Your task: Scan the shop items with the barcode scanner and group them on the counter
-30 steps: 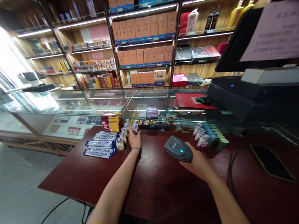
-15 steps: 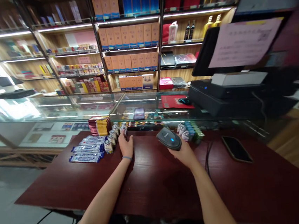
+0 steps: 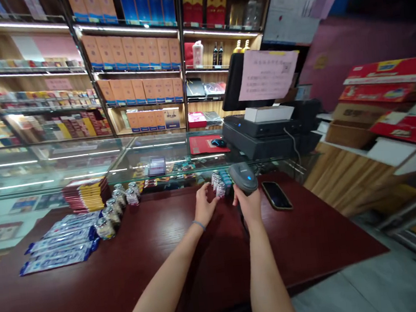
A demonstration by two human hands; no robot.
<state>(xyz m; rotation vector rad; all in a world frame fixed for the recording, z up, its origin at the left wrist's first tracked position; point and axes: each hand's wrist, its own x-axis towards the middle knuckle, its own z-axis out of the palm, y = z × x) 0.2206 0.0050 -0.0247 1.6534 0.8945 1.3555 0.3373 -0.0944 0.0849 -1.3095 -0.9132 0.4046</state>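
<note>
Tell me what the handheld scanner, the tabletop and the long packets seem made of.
Scanner: probably hard plastic, dark grey and satin, given its smooth moulded shell. Tabletop: perhaps wood or laminate, judging by its red-brown colour and soft sheen. Packets: likely glossy film or foil, from their bright glints.

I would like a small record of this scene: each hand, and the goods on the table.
Left hand: open, close to right bottle cluster; contact unclear
Right hand: holds grey scanner, blue light lit
Table, left side: blue-and-white packets, stacked red-and-yellow packs, left bottle cluster
Table, right side: phone lying flat
</note>
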